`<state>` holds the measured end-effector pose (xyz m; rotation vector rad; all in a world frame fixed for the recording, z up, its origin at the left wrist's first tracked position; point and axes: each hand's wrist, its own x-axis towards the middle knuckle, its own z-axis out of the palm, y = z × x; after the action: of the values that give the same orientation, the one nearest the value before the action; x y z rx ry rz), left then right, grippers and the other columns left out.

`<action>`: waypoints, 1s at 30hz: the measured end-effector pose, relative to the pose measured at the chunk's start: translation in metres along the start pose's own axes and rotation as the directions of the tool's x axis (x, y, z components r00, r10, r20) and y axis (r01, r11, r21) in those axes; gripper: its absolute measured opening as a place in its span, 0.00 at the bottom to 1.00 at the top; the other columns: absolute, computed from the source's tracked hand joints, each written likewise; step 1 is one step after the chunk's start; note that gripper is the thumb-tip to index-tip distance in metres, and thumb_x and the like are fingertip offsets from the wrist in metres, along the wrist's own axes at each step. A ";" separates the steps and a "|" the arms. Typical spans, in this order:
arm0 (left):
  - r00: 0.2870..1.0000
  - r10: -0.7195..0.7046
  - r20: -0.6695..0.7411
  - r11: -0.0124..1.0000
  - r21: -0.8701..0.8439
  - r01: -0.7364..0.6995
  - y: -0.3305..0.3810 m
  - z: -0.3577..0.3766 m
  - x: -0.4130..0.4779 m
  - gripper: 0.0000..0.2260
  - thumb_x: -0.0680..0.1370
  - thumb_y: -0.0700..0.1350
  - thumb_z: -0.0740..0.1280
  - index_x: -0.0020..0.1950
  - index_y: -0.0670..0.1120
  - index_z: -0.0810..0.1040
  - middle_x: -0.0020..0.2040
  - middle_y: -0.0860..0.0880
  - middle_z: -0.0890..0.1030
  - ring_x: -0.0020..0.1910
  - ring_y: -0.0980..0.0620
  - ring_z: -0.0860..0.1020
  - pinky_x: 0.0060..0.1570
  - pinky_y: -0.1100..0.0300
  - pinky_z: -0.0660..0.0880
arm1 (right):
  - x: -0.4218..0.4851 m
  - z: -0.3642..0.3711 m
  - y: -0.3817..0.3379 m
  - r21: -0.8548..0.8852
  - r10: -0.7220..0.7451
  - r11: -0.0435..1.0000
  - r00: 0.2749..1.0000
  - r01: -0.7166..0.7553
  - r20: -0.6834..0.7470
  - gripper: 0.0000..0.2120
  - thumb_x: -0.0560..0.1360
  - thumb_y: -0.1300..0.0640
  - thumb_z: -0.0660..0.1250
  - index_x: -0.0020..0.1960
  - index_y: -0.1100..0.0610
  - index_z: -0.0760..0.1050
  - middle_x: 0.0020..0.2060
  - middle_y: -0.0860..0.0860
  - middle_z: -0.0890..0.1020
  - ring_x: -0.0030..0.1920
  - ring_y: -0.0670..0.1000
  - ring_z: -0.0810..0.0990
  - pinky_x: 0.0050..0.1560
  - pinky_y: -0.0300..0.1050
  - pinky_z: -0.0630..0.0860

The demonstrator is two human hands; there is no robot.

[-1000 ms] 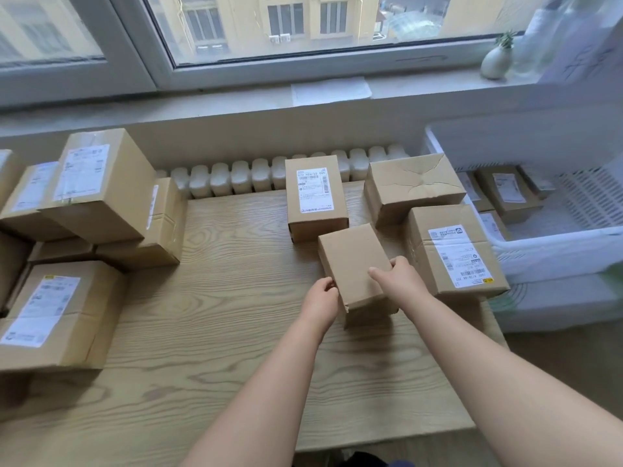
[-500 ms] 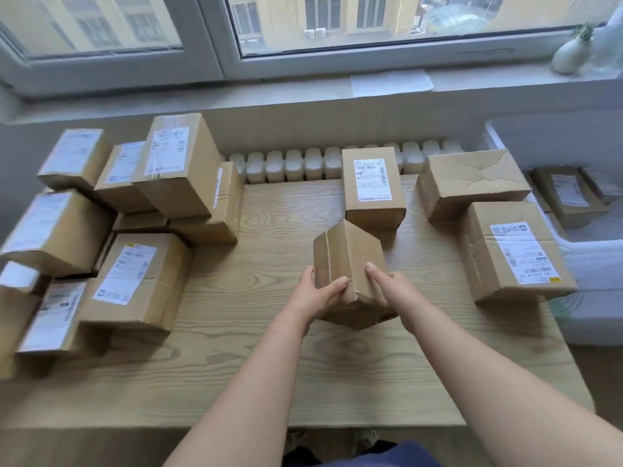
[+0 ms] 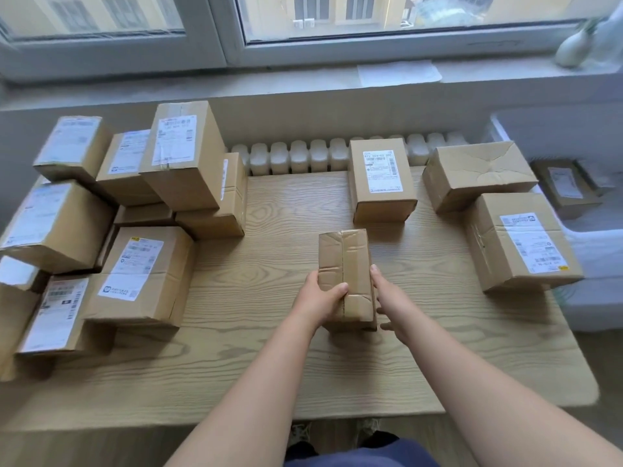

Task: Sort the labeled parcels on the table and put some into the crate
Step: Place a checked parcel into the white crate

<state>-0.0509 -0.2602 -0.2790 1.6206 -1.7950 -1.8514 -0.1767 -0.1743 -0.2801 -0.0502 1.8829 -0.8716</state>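
Brown parcel (image 3: 346, 264), taped seam showing, held upright from both sides.

The left hand (image 3: 320, 298) and right hand (image 3: 392, 299) hold a parcel (image 3: 350, 261) (seam up).

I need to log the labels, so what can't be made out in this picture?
Head view:
- Small brown cardboard parcel held by the left hand and right hand: only a taped face shows; a label, if any, faces away.
- White shipping labels on the left pile of cardboard boxes: print blurred, too small.
- White plastic crate: cut off by the right edge, contents blurred.
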 end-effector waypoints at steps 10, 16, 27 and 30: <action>0.995 0.060 0.078 0.998 0.001 -0.060 0.000 0.011 0.013 0.13 0.83 0.43 0.66 0.68 0.47 0.77 0.59 0.47 0.83 0.58 0.48 0.81 0.61 0.57 0.77 | 0.011 -0.006 -0.001 -0.107 -0.180 0.978 0.984 0.180 0.009 0.21 0.82 0.45 0.64 0.70 0.54 0.71 0.59 0.53 0.80 0.61 0.59 0.80 0.62 0.59 0.78; 0.992 0.109 0.055 0.994 -0.016 -0.109 -0.010 0.012 0.016 0.13 0.83 0.41 0.65 0.67 0.48 0.78 0.55 0.51 0.84 0.46 0.63 0.80 0.46 0.73 0.74 | 0.015 -0.004 0.004 -0.129 -0.218 0.968 0.976 0.217 0.009 0.24 0.82 0.45 0.64 0.74 0.56 0.68 0.64 0.55 0.80 0.65 0.57 0.78 0.67 0.58 0.75; 0.991 0.009 0.137 0.986 -0.165 0.014 -0.016 0.012 0.017 0.14 0.83 0.47 0.67 0.69 0.49 0.77 0.57 0.50 0.85 0.54 0.55 0.83 0.52 0.63 0.80 | 0.014 -0.009 0.005 -0.105 -0.242 0.964 0.969 0.246 0.045 0.21 0.83 0.46 0.63 0.73 0.53 0.69 0.63 0.52 0.80 0.64 0.55 0.78 0.68 0.55 0.73; 0.973 -0.118 0.198 0.959 -0.233 0.164 -0.017 0.015 0.012 0.18 0.82 0.57 0.64 0.67 0.48 0.78 0.57 0.50 0.85 0.54 0.54 0.84 0.48 0.63 0.78 | 0.010 -0.013 0.003 -0.040 -0.213 0.975 0.974 0.217 0.080 0.18 0.83 0.46 0.62 0.71 0.51 0.70 0.62 0.50 0.81 0.60 0.53 0.80 0.57 0.49 0.79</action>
<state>-0.0569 -0.2530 -0.3034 1.5680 -1.4631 -2.2508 -0.1910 -0.1683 -0.2866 -0.3180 1.8509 -0.9563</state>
